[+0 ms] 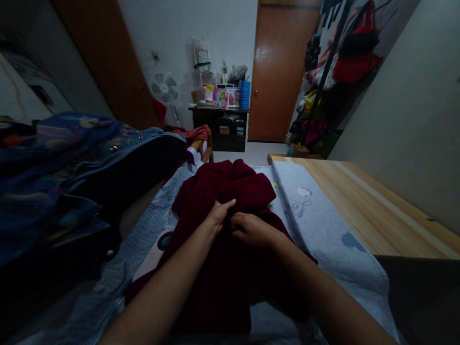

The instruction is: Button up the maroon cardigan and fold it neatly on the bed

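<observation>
A dark maroon garment (215, 187) lies spread and rumpled on the bed in front of me, its far end bunched in folds. My left hand (217, 214) is at its middle, thumb stretched out to the right and the other fingers partly hidden around the cloth. Close beside it, my right hand (251, 227) has its fingers curled together, pinching the same fabric. Between the two hands there is a small gap. Any fastening or small detail at the fingertips is too dark to make out. Beneath the garment shows a pale pink printed item (153, 256) with a dark round mark.
A folded light-blue quilted pad (316, 211) lies along the right, beside a wooden board (381, 206). Denim clothes (82, 143) are heaped at left. Beyond stand a dark cabinet (215, 129), a fan (165, 88), a door (280, 72) and hanging bags (355, 62).
</observation>
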Demonstrator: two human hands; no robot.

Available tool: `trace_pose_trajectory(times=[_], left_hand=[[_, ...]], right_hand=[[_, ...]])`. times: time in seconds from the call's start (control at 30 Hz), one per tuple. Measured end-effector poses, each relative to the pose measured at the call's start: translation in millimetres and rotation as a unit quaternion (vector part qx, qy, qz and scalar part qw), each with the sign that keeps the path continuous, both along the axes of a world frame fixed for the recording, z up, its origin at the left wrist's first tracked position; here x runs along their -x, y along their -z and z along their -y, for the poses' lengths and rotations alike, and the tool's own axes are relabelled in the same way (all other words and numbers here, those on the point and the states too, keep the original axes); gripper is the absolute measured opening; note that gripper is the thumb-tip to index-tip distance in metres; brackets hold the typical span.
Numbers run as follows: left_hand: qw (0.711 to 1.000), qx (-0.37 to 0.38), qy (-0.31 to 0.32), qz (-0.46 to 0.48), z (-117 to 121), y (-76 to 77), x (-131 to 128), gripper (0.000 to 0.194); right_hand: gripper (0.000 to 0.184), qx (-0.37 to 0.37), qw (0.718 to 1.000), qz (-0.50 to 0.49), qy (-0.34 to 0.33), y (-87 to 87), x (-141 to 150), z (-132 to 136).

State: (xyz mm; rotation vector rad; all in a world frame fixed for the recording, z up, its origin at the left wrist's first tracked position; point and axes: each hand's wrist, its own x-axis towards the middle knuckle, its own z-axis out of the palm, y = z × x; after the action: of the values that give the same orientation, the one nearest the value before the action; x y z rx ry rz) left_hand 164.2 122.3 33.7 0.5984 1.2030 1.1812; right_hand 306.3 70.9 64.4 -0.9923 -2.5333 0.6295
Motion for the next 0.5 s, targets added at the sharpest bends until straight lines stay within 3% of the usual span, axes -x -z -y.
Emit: trace_pose_trajectory(times=[0.13, 0.27, 0.37, 0.5], left_hand=[[0.999, 0.022, 0.019, -0.038, -4.7, 3.4, -9.4, 0.039], [0.998, 0.017, -0.008, -0.062, -10.9, 0.7, -7.2, 0.033], [0.997, -0.048, -0.014, -0.058, -17.8, -8.3, 2.7, 0.037], [0.981, -0.179, -0.024, -0.070, -28.8, -23.0, 28.5, 0.042]], right_hand=[[0.009, -0.012, 0.984, 0.025, 0.177, -4.9, -42.9, 0.6], [0.017, -0.035, 0.931, 0.101, 0.350, 10.2, -83.1, -2.1], [0.041, 0.061, 0.916, 0.148, 0.368, 19.8, -98.7, -1.0], [0.067, 0.216, 0.923, 0.111, 0.297, 17.8, -99.8, 3.9]])
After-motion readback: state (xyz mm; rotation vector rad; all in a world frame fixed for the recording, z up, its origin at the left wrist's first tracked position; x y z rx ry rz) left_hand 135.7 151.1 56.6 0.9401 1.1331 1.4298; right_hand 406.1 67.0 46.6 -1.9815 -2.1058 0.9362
